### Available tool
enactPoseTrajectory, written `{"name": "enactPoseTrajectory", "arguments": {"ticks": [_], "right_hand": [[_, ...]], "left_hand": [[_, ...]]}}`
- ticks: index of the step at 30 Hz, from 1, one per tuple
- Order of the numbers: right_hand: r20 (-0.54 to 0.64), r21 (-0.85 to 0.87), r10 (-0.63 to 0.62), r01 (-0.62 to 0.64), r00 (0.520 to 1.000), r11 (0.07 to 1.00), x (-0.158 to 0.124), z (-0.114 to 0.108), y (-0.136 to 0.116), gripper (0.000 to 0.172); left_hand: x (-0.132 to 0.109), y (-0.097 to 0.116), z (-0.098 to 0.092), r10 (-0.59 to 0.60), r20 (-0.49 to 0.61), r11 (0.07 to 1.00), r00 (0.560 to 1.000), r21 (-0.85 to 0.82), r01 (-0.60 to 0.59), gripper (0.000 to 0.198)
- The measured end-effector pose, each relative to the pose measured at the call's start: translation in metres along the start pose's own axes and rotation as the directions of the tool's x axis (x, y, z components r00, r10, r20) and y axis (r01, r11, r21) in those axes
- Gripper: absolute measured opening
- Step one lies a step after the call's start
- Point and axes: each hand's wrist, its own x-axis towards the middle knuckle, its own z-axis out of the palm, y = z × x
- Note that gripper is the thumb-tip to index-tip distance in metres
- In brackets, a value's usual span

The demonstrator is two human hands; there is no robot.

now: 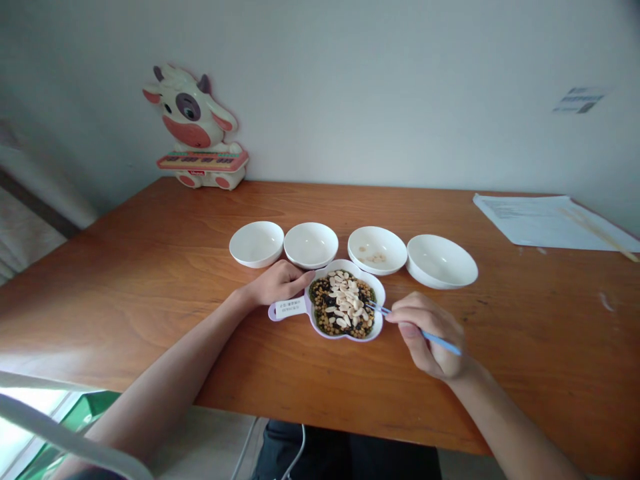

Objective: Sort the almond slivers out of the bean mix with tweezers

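Observation:
A white handled dish (293,308) sits at the middle of the wooden table (150,267), filled with mixed beans, dark bits and pale peanuts (345,303). My left hand (275,283) rests against its left rim near the handle, fingers curled. My right hand (430,333) pinches blue tweezers (435,339) whose tips reach into the dish's right side. Behind the dish stand several white bowls in a row: two bare ones (257,243) (311,244), one (377,250) with a few peanuts, and a tilted one (441,261) at the right.
A cow-shaped toy keyboard (197,130) stands at the back left against the wall. Papers (545,221) with a thin stick on them lie at the back right. The table's front edge runs just below my arms.

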Motion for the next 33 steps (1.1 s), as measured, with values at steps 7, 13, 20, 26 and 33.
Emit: {"name": "enactPoseTrajectory", "arguments": {"ticks": [7, 13, 20, 26, 33], "right_hand": [[-0.235, 0.138, 0.415, -0.393, 0.879, 0.909, 0.003, 0.011, 0.000, 0.018], [-0.117, 0.009, 0.308, -0.310, 0.944, 0.951, 0.001, 0.004, 0.002, 0.014], [0.061, 0.002, 0.037, -0.037, 0.997, 0.999, 0.006, -0.003, 0.002, 0.029], [0.116, -0.041, -0.009, 0.014, 0.993, 0.999, 0.004, -0.010, -0.002, 0.032], [0.169, -0.062, -0.020, 0.031, 0.985, 0.998, 0.007, -0.010, -0.003, 0.028]], "left_hand": [[0.001, 0.001, 0.000, 0.010, 0.000, 1.000, 1.000, 0.012, -0.010, 0.062], [0.001, 0.000, 0.000, 0.020, -0.002, 1.000, 1.000, 0.011, -0.020, 0.062], [0.001, 0.003, 0.000, 0.042, -0.017, 0.999, 0.999, 0.010, -0.042, 0.061], [0.001, 0.001, 0.000, 0.038, -0.015, 0.999, 0.999, -0.003, -0.039, 0.061], [0.001, 0.003, 0.000, 0.041, -0.015, 0.999, 0.999, 0.011, -0.041, 0.061]]}}
